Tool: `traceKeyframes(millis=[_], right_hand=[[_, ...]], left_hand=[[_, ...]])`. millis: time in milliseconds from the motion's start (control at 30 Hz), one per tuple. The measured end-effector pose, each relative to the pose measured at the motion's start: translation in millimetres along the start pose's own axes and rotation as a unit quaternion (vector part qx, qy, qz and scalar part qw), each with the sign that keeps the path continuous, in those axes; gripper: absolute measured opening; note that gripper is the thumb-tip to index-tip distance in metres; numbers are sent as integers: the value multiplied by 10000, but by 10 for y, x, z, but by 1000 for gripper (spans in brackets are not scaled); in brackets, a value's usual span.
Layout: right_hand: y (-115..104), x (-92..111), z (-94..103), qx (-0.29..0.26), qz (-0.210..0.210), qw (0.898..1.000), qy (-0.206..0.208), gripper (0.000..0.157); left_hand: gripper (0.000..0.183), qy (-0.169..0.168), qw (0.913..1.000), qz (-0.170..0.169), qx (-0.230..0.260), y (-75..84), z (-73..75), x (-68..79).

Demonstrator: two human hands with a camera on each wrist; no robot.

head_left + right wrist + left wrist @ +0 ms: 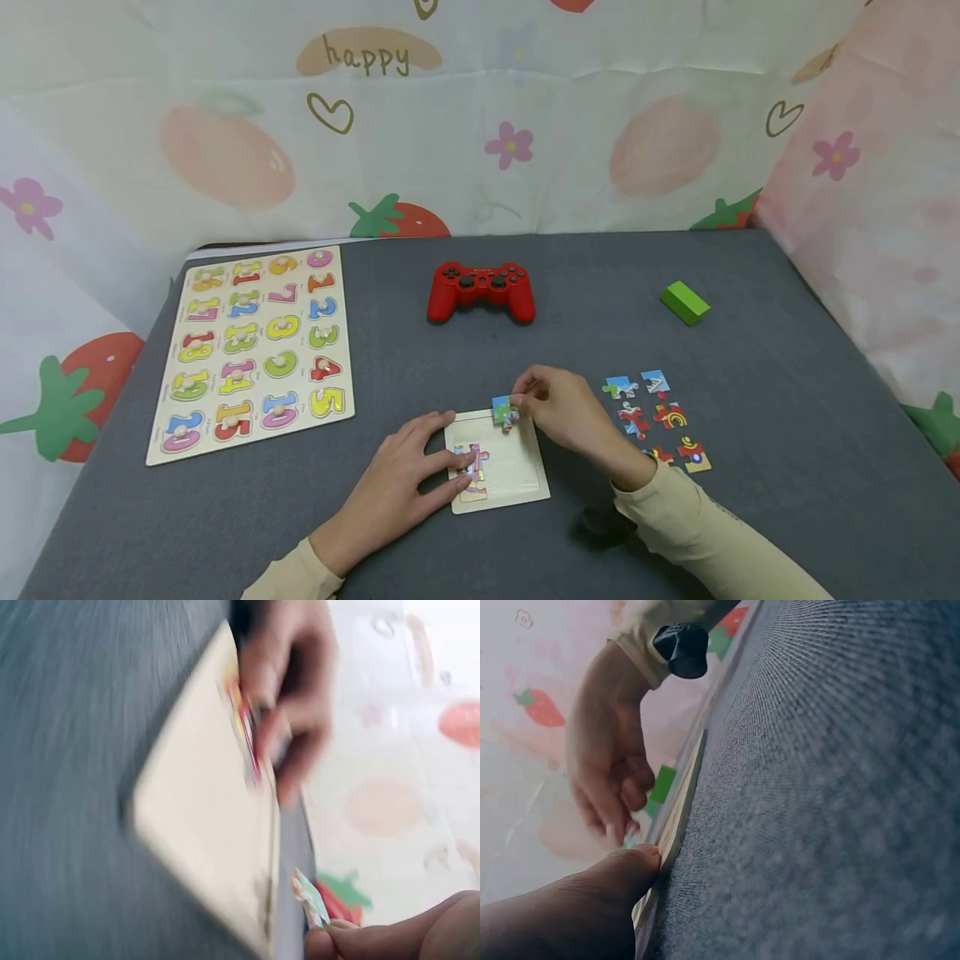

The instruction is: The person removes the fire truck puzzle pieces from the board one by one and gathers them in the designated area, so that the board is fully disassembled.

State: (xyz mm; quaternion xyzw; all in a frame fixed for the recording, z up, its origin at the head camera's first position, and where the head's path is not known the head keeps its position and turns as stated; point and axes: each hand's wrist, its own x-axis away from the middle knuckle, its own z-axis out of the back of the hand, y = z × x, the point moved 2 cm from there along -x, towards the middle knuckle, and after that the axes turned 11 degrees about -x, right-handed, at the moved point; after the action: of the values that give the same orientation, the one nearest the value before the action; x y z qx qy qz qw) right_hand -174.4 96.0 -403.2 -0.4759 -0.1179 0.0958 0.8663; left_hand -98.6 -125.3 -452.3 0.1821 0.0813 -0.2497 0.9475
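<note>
A square wooden puzzle tray (pixel 517 479) lies at the middle front of the table. My left hand (pixel 405 471) rests at its left side, thumb and fingertips touching the joined puzzle pieces (pixel 472 479) along that side. Between thumb and fingers, my right hand (pixel 558 408) pinches a blue and green puzzle piece (pixel 501 410) over the tray's far right part. The right wrist view shows this piece (pixel 309 896) tilted at the fingertips, above the bare wooden tray (pixel 195 802). Several loose puzzle pieces (pixel 632 419) lie to the right, some partly hidden by my right forearm.
On the left lies a wooden number board (pixel 255 350) with knobbed pieces. A red game controller (pixel 482 292) sits at the back middle, and a green block (pixel 685 302) at the back right. Patterned cloth (pixel 465 125) hangs behind the grey table (pixel 390 333).
</note>
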Motion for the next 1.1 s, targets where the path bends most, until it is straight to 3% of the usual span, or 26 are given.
traceKeyframes(millis=[200, 367, 700, 933, 1100], right_hand=[[208, 16, 467, 287, -361, 9988, 165, 7], [345, 33, 719, 382, -484, 9980, 101, 10], [462, -1, 794, 599, -311, 9977, 61, 10], [495, -27, 827, 1275, 385, 9911, 23, 16], [490, -14, 817, 1807, 793, 9794, -423, 28]], left_hand=[[25, -187, 9998, 65, 20, 7, -2, -8], [21, 5, 10000, 37, 29, 4, 8, 2], [21, -58, 10000, 48, 62, 4, -12, -4], [22, -22, 10000, 47, 38, 0, -6, -3], [22, -41, 10000, 69, -10, -1, -11, -6]])
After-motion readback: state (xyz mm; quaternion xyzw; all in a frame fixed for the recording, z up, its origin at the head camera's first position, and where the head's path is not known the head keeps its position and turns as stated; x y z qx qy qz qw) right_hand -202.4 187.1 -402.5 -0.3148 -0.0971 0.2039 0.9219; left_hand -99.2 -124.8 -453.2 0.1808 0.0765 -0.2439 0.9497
